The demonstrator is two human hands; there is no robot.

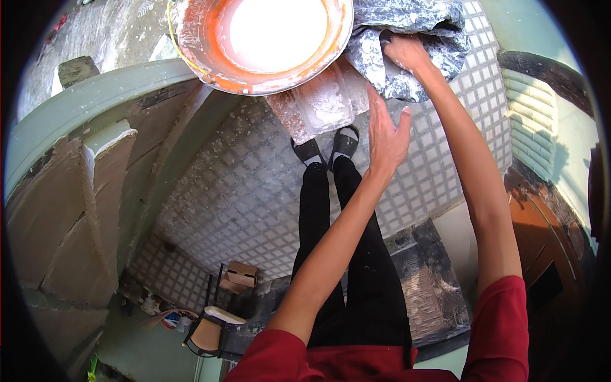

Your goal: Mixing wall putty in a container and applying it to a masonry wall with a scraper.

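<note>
Crumpled at the upper right lies a dark grey plastic bag [410, 19], smeared with white. My right hand [407, 53] reaches into its folds, fingers curled on the plastic; the fingertips are partly hidden. Just below the bag, my left hand [388, 137] is open and holds nothing. Its fingers stretch toward the bag's lower edge, the thumb standing apart. To the left of both hands is an orange bucket [213, 54] with white-splashed sides, its bright white contents filling the middle. Beneath the bucket and bag shows a white-caked board or block [321, 102].
White-spattered floor tiles [235, 178] surround my feet in dark sandals [344, 143]. A curved pale green ledge [95, 95] runs along the left. Lower down stand a chair [207, 334] and a cardboard box [242, 274]. A brown wooden piece of furniture [541, 235] is at right.
</note>
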